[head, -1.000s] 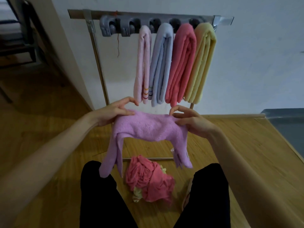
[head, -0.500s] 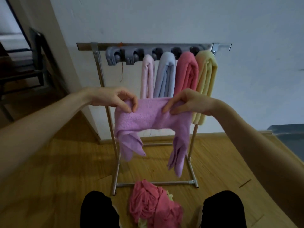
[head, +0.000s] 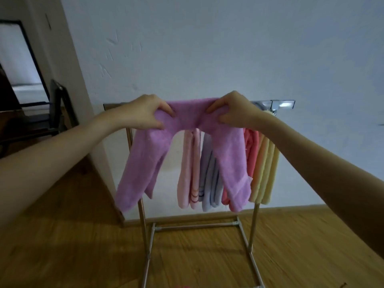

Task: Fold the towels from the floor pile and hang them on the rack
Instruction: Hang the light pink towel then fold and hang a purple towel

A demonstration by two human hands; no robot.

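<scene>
I hold a folded purple towel (head: 191,115) up in front of the rack's top bar (head: 282,104). My left hand (head: 145,113) grips its left part and my right hand (head: 230,112) grips its right part. Both ends of the towel hang down in two long flaps. Behind it, a pale pink towel (head: 188,169), a light blue towel (head: 208,175), a red-pink towel (head: 251,146) and a yellow towel (head: 267,169) hang from the rack. The towel and my hands hide most of the bar. Only a pink sliver of the floor pile (head: 182,286) shows at the bottom edge.
The rack's metal legs and base frame (head: 197,226) stand on the wooden floor (head: 83,246) against a white wall. A wall corner (head: 83,100) and a dark chair (head: 56,104) lie to the left.
Both hands have lifted the purple towel from waist height to the level of the top bar. My view has tilted up, so the floor pile has slid almost out of sight.
</scene>
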